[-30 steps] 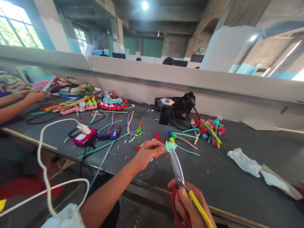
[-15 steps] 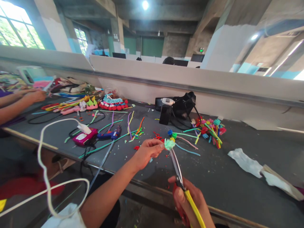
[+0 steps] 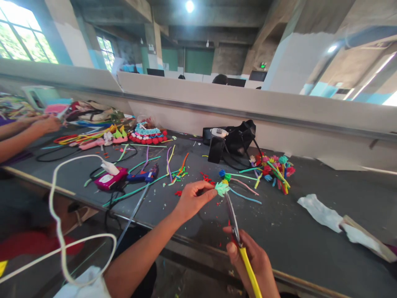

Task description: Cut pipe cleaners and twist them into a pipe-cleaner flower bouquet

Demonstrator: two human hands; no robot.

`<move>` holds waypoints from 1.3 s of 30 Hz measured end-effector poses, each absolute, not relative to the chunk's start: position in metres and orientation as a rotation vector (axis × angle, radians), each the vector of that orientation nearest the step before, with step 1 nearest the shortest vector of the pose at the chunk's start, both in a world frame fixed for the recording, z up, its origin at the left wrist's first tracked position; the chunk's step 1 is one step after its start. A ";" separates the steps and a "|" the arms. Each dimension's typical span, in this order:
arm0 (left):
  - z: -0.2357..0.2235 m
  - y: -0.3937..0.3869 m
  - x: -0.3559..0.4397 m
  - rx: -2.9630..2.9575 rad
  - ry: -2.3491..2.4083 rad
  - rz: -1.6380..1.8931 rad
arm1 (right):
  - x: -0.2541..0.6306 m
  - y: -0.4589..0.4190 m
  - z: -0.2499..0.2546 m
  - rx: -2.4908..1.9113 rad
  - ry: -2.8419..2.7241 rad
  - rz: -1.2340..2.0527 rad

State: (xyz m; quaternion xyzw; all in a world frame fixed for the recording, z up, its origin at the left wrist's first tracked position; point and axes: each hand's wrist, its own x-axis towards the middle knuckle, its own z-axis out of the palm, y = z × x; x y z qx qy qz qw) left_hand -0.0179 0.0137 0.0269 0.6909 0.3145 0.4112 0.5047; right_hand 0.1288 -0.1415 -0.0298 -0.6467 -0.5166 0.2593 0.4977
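My left hand (image 3: 194, 199) pinches a small mint-green flower (image 3: 221, 188) above the dark table (image 3: 310, 244). My right hand (image 3: 252, 260) grips red-handled scissors (image 3: 232, 217) together with a yellow pipe-cleaner stem (image 3: 249, 271). The scissor blades are closed and their tips touch the flower from below. Both hands hover near the table's front edge.
A pile of finished colourful flowers (image 3: 274, 169) lies behind, beside a black bag (image 3: 235, 140). A blue glue gun (image 3: 143, 176), a pink device (image 3: 110, 180), loose pipe cleaners (image 3: 169, 159) and a white cloth (image 3: 322, 213) lie about. Another person's hands (image 3: 40, 124) work at far left.
The scissor blades have closed at the flower. My right hand has tightened on the handles and shifted slightly; the left hand keeps its pinch.
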 end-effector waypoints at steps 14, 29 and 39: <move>0.028 0.008 -0.016 1.998 0.738 1.110 | 0.123 -0.142 -0.021 -1.609 -1.210 0.555; 0.019 0.009 -0.012 1.757 0.682 1.009 | 0.119 -0.152 -0.023 -1.009 -0.803 1.408; 0.021 0.012 -0.013 1.477 0.558 0.849 | 0.120 -0.150 -0.026 -1.014 -0.856 1.393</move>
